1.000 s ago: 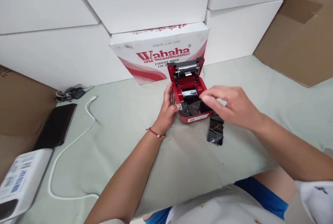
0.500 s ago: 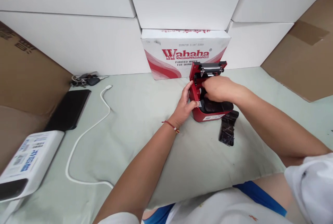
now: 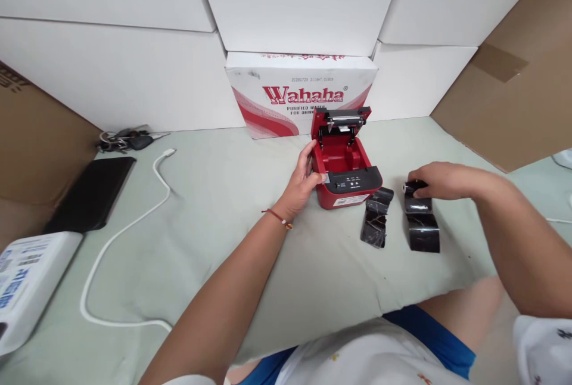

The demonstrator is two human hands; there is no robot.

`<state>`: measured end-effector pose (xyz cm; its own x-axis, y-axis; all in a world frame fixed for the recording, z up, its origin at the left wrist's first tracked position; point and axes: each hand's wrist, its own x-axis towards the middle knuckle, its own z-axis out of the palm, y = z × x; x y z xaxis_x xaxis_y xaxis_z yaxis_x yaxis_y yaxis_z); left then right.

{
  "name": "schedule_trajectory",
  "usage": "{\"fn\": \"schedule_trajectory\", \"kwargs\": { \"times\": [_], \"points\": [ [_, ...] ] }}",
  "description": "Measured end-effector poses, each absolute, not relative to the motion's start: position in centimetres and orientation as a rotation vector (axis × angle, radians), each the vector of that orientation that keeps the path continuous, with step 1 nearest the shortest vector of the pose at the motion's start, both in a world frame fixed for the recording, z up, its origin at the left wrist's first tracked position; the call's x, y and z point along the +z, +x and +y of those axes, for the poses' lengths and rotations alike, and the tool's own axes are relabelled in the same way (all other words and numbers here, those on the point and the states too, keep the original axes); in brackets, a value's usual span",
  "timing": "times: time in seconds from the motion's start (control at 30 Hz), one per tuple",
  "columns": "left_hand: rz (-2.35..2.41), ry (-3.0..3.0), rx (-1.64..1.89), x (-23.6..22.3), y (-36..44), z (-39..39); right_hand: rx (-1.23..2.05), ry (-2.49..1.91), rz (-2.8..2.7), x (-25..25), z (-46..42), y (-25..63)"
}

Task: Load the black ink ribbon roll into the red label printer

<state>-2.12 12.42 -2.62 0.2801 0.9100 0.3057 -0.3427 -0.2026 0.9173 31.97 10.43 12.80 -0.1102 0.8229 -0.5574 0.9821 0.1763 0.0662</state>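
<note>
A small red printer (image 3: 344,177) stands on the pale green cloth with its lid tipped back and its inner bay empty. My left hand (image 3: 302,177) grips its left side, thumb on the front corner. My right hand (image 3: 440,179) rests to the right of the printer, fingers closed on the end of a black ribbon roll (image 3: 420,224) whose strip trails toward me on the cloth. A second black ribbon strip (image 3: 376,217) lies between that roll and the printer.
A red-and-white Wahaha carton (image 3: 299,93) sits behind the printer among stacked white boxes (image 3: 111,69). A white cable (image 3: 120,236), a black phone (image 3: 89,194), keys (image 3: 125,139) and a white device (image 3: 27,289) lie at the left. Brown cardboard (image 3: 513,81) leans at the right.
My right hand lifted the black ribbon roll out of the printer's bay and set it on the cloth to the right. The bay is now empty. My left hand kept its hold.
</note>
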Motion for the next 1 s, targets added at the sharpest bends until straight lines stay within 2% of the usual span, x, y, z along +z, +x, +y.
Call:
{"fn": "schedule_trajectory", "kwargs": {
  "times": [0.17,0.33,0.4,0.57,0.67,0.8,1.0],
  "points": [
    [0.599,1.319,1.297,-2.8,-2.5,12.3,-0.392,1.891,2.297,9.2,8.5,29.5],
    [0.635,1.288,1.313,-2.9,-2.8,12.2,-0.427,1.775,2.315,8.2,7.0,25.8],
    [0.636,1.28,1.31,-2.9,-2.8,12.2,-0.455,1.659,2.344,9.2,6.5,25.7],
    [0.607,1.253,1.291,-2.7,-2.8,12.1,-0.829,1.288,2.718,15.5,6.2,26.2],
    [0.61,1.212,1.277,-2.5,-2.8,12.2,-0.57,1.438,2.811,18.0,7.7,23.5],
    [0.609,1.166,1.273,-2.4,-2.5,12.2,-0.15,1.577,2.56,17.2,10.6,17.8],
    [0.592,1.171,1.27,-2.3,-2.3,12.4,-0.131,1.572,2.355,14.8,13.3,13.1]
  ]
}}
